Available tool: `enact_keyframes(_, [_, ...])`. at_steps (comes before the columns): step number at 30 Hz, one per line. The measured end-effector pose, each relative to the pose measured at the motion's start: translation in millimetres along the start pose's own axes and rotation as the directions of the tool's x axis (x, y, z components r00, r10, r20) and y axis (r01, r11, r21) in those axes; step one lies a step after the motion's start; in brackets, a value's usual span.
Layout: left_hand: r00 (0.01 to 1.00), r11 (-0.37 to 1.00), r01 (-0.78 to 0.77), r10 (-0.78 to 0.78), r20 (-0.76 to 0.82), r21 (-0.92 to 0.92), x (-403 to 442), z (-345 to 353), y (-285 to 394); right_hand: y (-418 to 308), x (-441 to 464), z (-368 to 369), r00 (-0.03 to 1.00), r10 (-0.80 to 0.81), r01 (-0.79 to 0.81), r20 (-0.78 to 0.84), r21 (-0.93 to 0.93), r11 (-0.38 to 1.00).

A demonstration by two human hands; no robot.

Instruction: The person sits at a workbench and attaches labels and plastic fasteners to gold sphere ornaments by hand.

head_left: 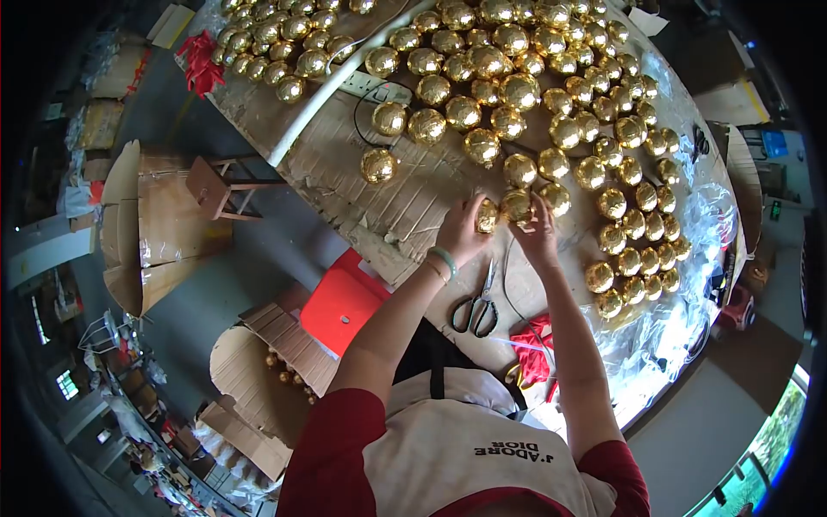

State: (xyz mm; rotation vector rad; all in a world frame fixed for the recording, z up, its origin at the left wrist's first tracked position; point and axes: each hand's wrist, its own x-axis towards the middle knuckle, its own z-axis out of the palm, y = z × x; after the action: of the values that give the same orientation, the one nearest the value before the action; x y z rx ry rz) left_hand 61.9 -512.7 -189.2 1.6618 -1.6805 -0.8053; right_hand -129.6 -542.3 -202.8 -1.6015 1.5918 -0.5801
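Note:
My left hand (pixel 464 231), with a pale green bangle at the wrist, is closed round a shiny gold ball (pixel 487 216) above the cardboard-covered table (pixel 370 194). Just to its right, my right hand (pixel 539 234) has its fingers on another gold ball (pixel 517 206). Those two balls are close together. Many more gold balls (pixel 520 91) lie in rows across the far and right parts of the table. Black-handled scissors (pixel 476 312) rest on the table below my hands, beside a thin dark cable.
A white pole (pixel 345 77) crosses the table beside a power strip (pixel 376 87). Clear plastic film (pixel 663 319) lies along the right edge. Red cloth (pixel 532 349) is near my body. A red stool (pixel 343 302), a wooden stool (pixel 209 188) and open cardboard boxes (pixel 177 233) stand left.

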Motion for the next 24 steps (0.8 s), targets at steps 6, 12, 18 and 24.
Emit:
enact_keyframes(6, [0.992,0.993,-0.114,0.115,0.048,-0.027,62.4,36.6,26.7,23.3,3.7,-36.2,0.972,0.181,-0.144,-0.150,0.228,0.963])
enact_keyframes(12, [0.971,0.986,0.024,0.016,0.238,-0.163,102.4,65.1,66.7,32.1,3.4,-60.5,0.909,0.324,-0.236,-0.263,0.316,0.919])
enact_keyframes(18, [0.960,0.980,-0.074,0.119,0.252,-0.182,86.1,58.8,65.4,34.8,-10.1,-58.9,0.883,0.148,-0.140,-0.445,0.051,0.989])
enact_keyframes(24, [0.930,0.961,-0.076,0.164,-0.329,0.265,63.8,-85.5,-27.2,-36.6,-36.0,-31.9,0.945,-0.089,0.049,-0.316,-0.135,0.990])
